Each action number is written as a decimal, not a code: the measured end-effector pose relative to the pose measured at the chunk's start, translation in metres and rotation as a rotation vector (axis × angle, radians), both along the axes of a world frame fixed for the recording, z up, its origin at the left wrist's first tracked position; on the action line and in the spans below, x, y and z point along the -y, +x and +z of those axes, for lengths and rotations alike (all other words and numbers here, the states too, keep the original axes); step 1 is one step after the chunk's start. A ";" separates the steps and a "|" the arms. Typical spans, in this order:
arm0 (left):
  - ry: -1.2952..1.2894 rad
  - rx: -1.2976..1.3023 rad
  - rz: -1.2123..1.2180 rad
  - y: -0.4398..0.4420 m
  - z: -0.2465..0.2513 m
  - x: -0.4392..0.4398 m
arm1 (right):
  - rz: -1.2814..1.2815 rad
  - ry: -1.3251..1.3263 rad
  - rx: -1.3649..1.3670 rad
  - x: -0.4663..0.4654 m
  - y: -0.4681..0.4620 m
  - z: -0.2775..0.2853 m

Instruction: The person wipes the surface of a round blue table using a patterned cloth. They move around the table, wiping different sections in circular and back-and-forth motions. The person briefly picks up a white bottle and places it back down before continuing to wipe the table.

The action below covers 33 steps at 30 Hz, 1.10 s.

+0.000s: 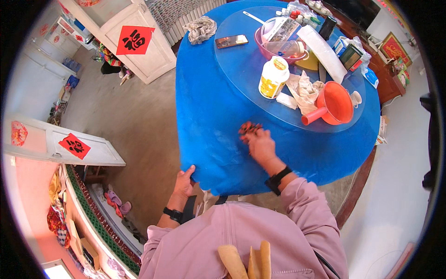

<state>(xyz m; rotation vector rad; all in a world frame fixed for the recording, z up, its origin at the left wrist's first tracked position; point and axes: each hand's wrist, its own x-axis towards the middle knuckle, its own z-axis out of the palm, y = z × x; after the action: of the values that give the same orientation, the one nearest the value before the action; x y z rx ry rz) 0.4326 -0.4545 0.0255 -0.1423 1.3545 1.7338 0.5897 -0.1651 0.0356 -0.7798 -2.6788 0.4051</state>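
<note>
My right hand [262, 146] is shut on a crumpled red-and-black cloth [249, 129], pressed to the blue tablecloth [209, 115]. Down at the table's near-left edge, my left hand [184, 181] grips the border of the tablecloth, thumb on top. Just beyond my right hand is a round glass turntable [240, 78]. On its near side stand a white plastic bottle [274, 78] with a yellow label and an orange plastic dipper [336, 104]. Between these two lie a crumpled beige cloth [303, 87] and a small white packet [286, 100].
Farther back on the turntable are a smartphone [231, 41], a pink basin [261, 47] holding a strainer and a clear bottle, and a long white bubble-wrapped item [324, 54]. A crumpled plastic bag [200, 29] lies at the far-left edge. Open white doors [153, 59] stand left.
</note>
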 end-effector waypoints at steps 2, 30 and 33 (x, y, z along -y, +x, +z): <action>-0.063 0.020 0.002 0.003 0.008 0.001 | 0.127 -0.079 -0.041 0.047 0.003 -0.004; -0.209 -0.002 -0.139 -0.009 0.009 0.001 | 0.138 -1.115 -0.329 0.043 0.030 0.051; -0.213 -0.022 -0.124 -0.010 0.005 0.007 | 0.074 -0.462 -0.127 -0.032 0.008 0.068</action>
<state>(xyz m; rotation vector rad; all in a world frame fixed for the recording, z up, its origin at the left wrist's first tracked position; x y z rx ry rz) 0.4222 -0.4618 0.0310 -0.1550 1.5303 1.4904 0.5980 -0.1334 0.1038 -0.7438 -2.5265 1.0801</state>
